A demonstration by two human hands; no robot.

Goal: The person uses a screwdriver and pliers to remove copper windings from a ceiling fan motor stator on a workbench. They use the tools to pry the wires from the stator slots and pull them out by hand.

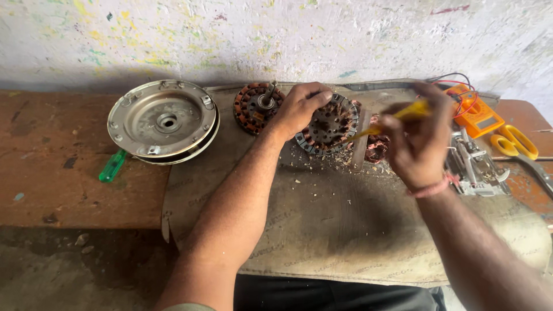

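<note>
free: cloth (345, 230) front | blocked: fan cover (163, 120) left, multimeter (481, 118) right

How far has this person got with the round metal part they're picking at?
Done: the round metal cover lies off to the side, and copper bits litter the cloth. In hand: the left hand steadies the slotted stator while the right hand works a yellow-handled tool into it. Left: copper still shows in several slots.

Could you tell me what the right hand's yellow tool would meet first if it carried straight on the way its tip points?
Most likely the stator under the left hand: the tool in the right hand slants down-left, its tip at the windings on the stator's right edge. Depth is unclear.
</note>
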